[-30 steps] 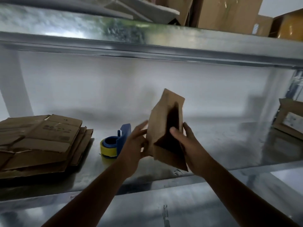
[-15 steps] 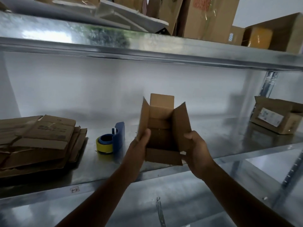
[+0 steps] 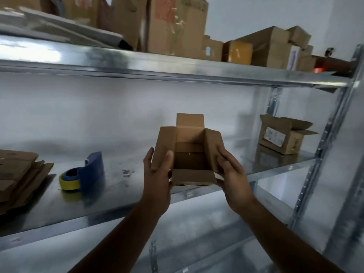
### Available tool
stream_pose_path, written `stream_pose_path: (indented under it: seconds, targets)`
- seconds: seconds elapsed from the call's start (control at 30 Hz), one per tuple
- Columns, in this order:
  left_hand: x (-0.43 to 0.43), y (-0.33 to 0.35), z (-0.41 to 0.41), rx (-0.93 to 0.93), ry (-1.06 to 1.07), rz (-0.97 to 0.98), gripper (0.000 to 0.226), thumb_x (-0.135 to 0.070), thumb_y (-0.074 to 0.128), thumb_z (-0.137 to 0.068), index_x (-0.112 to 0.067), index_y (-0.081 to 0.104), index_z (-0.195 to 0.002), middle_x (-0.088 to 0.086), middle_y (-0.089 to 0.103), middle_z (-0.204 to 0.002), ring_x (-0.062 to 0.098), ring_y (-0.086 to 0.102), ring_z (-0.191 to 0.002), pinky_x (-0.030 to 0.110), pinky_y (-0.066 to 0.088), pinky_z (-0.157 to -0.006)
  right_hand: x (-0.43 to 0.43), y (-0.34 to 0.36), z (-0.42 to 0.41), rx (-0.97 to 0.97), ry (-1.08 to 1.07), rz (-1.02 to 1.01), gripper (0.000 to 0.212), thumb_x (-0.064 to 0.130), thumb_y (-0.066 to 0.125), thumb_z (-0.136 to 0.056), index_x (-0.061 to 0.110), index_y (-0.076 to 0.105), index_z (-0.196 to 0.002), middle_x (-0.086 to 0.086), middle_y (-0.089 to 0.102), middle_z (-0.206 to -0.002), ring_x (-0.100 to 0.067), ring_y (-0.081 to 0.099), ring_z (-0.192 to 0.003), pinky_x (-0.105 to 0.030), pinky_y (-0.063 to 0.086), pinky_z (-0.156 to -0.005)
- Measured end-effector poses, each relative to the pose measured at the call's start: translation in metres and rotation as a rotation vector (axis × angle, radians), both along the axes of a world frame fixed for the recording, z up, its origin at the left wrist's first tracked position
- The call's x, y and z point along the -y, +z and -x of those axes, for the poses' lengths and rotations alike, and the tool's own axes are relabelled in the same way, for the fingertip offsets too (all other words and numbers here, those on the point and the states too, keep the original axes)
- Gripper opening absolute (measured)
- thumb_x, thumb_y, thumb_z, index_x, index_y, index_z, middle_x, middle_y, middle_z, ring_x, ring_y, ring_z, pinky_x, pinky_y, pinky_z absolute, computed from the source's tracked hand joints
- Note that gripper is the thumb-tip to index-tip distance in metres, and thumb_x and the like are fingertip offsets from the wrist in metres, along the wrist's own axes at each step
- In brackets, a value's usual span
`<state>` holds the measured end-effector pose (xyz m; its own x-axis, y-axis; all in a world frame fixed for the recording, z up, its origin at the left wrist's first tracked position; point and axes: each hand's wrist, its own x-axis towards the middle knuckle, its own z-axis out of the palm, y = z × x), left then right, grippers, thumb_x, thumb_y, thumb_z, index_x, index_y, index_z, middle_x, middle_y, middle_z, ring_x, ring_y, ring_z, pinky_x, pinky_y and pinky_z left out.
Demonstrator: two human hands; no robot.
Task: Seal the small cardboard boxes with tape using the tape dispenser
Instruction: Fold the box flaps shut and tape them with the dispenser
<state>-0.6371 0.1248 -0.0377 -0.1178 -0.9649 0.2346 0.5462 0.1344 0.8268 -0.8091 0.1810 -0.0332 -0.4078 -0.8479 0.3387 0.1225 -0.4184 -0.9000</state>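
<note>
Over metal shelf, left hand pinches box, right hand presses it flat-fingered.

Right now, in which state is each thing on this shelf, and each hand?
small box: held up, top flaps open.
tape dispenser: lying on shelf, untouched.
flat cartons: folded flat, stacked.
labelled box: on shelf, flaps open.
left hand: grips left flap.
right hand: pressed against right flap.
</note>
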Motion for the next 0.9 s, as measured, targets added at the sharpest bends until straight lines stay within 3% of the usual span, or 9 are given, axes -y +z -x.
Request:
stream_pose_path:
  seconds: [0.1,0.17,0.3,0.43,0.53,0.67,0.83,0.9]
  targets:
    - [-0.022,0.007,0.056,0.031,-0.121,-0.067,0.015,-0.031,0.058,-0.102,-0.031,0.065,-0.115,-0.006,0.079,-0.098,0.016,0.077,-0.085,0.038,0.06,-0.074,-0.025,0.0,0.056,-0.052,-0.034,-0.013,0.05,0.022,0.066,-0.095,0.032,0.054,-0.143,0.005,0.059,-0.136,-0.016,0.066,-0.113,-0.03,0.06,-0.075]
    - [-0.033,0.007,0.093,0.07,-0.171,-0.102,0.012,-0.029,0.055,-0.103,-0.029,0.066,-0.108,-0.007,0.079,-0.086,0.017,0.076,-0.081,0.035,0.059,-0.07,-0.041,-0.005,0.095,-0.047,-0.056,-0.052,0.056,0.019,0.071,-0.091,0.032,0.053,-0.142,0.001,0.056,-0.139,-0.019,0.065,-0.114,-0.035,0.061,-0.078]
    - [-0.046,0.002,0.162,0.091,-0.223,-0.129,0.013,-0.032,0.054,-0.104,-0.033,0.065,-0.111,-0.004,0.075,-0.108,0.026,0.072,-0.1,0.04,0.06,-0.077,-0.065,-0.015,0.167,-0.071,-0.114,-0.088,0.052,0.018,0.07,-0.093,0.042,0.054,-0.136,0.004,0.054,-0.139,-0.02,0.063,-0.117,-0.041,0.061,-0.083]
    - [-0.048,-0.007,0.225,0.182,-0.251,-0.101,0.024,-0.03,0.053,-0.104,-0.03,0.059,-0.127,0.001,0.071,-0.121,0.031,0.07,-0.108,0.05,0.058,-0.095,-0.071,-0.022,0.227,-0.04,-0.147,-0.083,0.052,0.015,0.068,-0.094,0.035,0.049,-0.138,-0.003,0.057,-0.135,-0.026,0.065,-0.114,-0.04,0.061,-0.077]
    - [-0.034,-0.013,0.265,0.207,-0.253,-0.091,0.025,-0.032,0.053,-0.104,-0.03,0.059,-0.128,0.002,0.071,-0.121,0.031,0.071,-0.108,0.054,0.056,-0.098,-0.058,-0.024,0.266,-0.025,-0.166,-0.1,0.05,0.017,0.069,-0.093,0.032,0.05,-0.138,-0.006,0.057,-0.137,-0.028,0.066,-0.113,-0.036,0.06,-0.073]
    - [-0.003,-0.015,0.314,0.202,-0.243,-0.118,0.034,-0.037,0.052,-0.104,-0.026,0.056,-0.136,0.003,0.07,-0.123,0.032,0.07,-0.109,0.055,0.055,-0.098,-0.023,-0.021,0.319,-0.027,-0.162,-0.129,0.043,0.019,0.06,-0.099,0.035,0.051,-0.139,-0.003,0.056,-0.137,-0.026,0.066,-0.112,-0.044,0.062,-0.079]
    - [0.059,-0.013,0.375,0.227,-0.186,-0.144,0.017,-0.036,0.05,-0.106,-0.029,0.061,-0.116,0.003,0.072,-0.114,0.031,0.07,-0.105,0.054,0.055,-0.098,0.042,-0.019,0.384,-0.041,-0.118,-0.16,0.037,0.018,0.054,-0.102,0.034,0.052,-0.136,-0.009,0.058,-0.135,-0.033,0.066,-0.112,-0.05,0.061,-0.084]
    - [0.084,-0.011,0.401,0.254,-0.168,-0.15,0.021,-0.037,0.048,-0.106,-0.026,0.061,-0.118,0.004,0.073,-0.113,0.03,0.071,-0.102,0.055,0.055,-0.097,0.07,-0.018,0.41,-0.084,-0.142,-0.207,0.037,0.021,0.057,-0.102,0.036,0.052,-0.135,-0.009,0.056,-0.138,-0.036,0.066,-0.112,-0.048,0.062,-0.083]
